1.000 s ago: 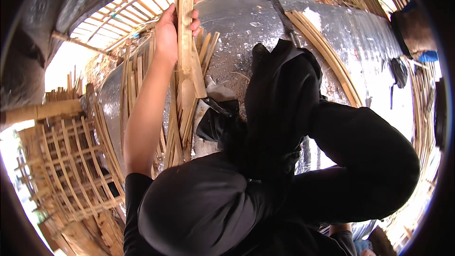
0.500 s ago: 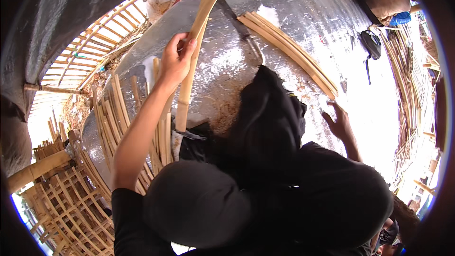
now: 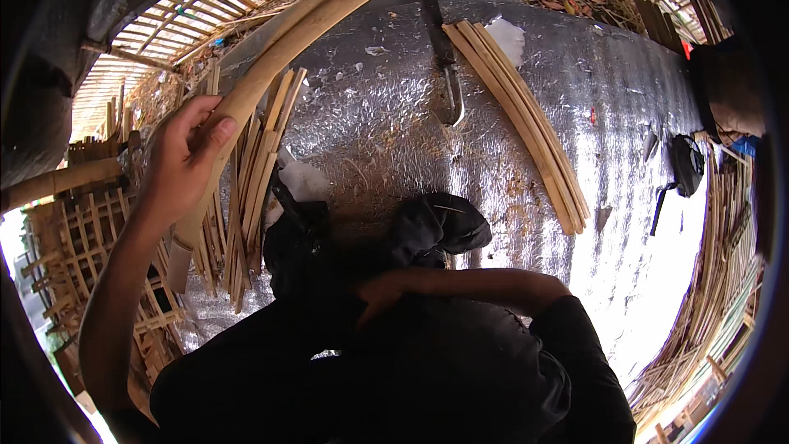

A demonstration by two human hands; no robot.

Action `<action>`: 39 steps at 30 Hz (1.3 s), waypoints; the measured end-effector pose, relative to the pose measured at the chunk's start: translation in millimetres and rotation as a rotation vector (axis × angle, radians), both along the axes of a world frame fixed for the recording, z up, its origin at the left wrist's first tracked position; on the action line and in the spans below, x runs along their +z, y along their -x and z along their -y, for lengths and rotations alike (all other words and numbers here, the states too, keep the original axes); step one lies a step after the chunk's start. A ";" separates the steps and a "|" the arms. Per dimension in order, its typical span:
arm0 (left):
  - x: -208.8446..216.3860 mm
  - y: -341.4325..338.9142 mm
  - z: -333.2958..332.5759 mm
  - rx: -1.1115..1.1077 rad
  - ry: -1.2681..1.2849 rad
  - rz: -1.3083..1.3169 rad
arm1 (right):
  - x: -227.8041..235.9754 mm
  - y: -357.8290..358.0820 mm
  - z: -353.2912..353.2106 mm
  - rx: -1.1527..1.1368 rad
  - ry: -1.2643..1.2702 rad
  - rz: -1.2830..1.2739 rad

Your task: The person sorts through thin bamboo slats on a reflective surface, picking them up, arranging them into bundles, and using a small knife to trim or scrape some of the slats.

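Observation:
My left hand (image 3: pixel 182 158) is closed around long split bamboo pieces (image 3: pixel 275 53). They slant up and to the right, and their far ends lie apart. My right hand (image 3: pixel 383 290) rests against the dark clothing at my lap. It lies in shadow and its fingers are mostly hidden. Ahead of me a knife (image 3: pixel 440 45) with a dark blade and a pale metal handle lies on the silver foil sheet (image 3: pixel 374 86). Right of the knife, a row of bamboo strips (image 3: pixel 526 131) lies side by side on the sheet.
More bamboo strips (image 3: pixel 261 164) are heaped beside my left arm. A bamboo lattice (image 3: pixel 99 230) stands at the far left. Many thin strips (image 3: pixel 715 263) line the right side, near a small black bag (image 3: pixel 685 166). Dry leaves (image 3: pixel 567 4) lie beyond the sheet.
My right hand has left the end of the strip row and come in to my lap. My left hand has swung left with the bamboo. The view has shifted too.

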State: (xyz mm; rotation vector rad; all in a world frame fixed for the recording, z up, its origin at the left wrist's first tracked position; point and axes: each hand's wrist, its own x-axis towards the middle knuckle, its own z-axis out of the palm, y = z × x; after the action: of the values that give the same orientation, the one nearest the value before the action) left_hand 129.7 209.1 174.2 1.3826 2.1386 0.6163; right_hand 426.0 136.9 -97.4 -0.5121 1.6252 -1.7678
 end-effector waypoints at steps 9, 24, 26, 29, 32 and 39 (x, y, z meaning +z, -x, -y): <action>-87.2 -60.1 -46.6 0.143 0.069 0.047 | 30.6 0.0 -4.0 0.260 -0.233 -0.274; -73.6 0.0 20.1 -0.036 0.259 -0.075 | -17.0 -48.2 -9.6 -0.282 -0.394 -0.353; -68.1 2.6 12.4 -0.072 0.267 -0.116 | 0.0 -33.6 -16.2 -0.048 -0.249 -0.053; -75.3 2.9 3.4 -0.123 0.266 -0.061 | 31.7 -19.9 -70.5 -0.315 -0.286 -0.147; -119.7 -7.3 -1.6 -0.160 0.246 0.006 | 36.4 -42.9 -101.8 -0.890 -0.554 -0.339; -249.7 -91.7 -13.9 -0.025 -0.053 0.062 | 8.9 -135.4 -236.2 -1.625 -1.733 0.133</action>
State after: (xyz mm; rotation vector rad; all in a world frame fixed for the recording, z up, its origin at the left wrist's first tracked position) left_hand 221.3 223.0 -75.6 1.3983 2.0670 0.7020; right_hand 561.4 373.1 -88.5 2.0211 2.7547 -0.1869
